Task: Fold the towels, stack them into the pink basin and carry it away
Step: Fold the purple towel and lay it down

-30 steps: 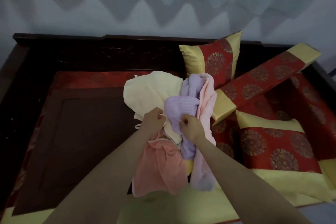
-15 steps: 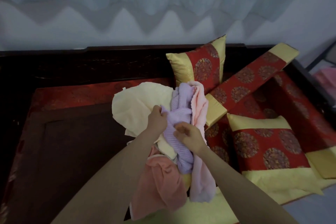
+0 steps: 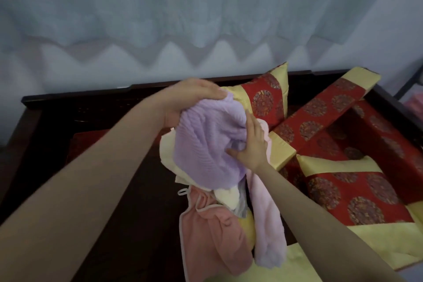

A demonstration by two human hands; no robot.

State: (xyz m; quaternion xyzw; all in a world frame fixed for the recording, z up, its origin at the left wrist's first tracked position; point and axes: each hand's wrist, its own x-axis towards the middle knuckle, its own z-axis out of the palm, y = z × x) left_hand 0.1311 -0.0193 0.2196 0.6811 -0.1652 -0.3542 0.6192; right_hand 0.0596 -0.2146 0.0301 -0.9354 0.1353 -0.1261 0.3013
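Note:
A ribbed purple towel (image 3: 207,144) is lifted above a heap of towels in the middle of the dark wooden bed. My left hand (image 3: 187,98) grips its top edge from above. My right hand (image 3: 250,144) holds its right side lower down. Under it lie a cream towel (image 3: 166,146), a salmon-pink towel (image 3: 210,238) with a white hanging loop, and a pale pink towel (image 3: 265,220) that hangs toward me. The pink basin is not in view.
Red and gold cushions lie to the right: one upright (image 3: 263,96), a long bolster (image 3: 320,110), and a flat one (image 3: 357,197). The bed's dark headboard (image 3: 80,98) runs along the back under a pale curtain (image 3: 206,18). Yellow bedding (image 3: 302,263) covers the near edge.
Both hands have raised the purple towel off the heap; my left hand went up and back with its top edge. The camera has tilted up.

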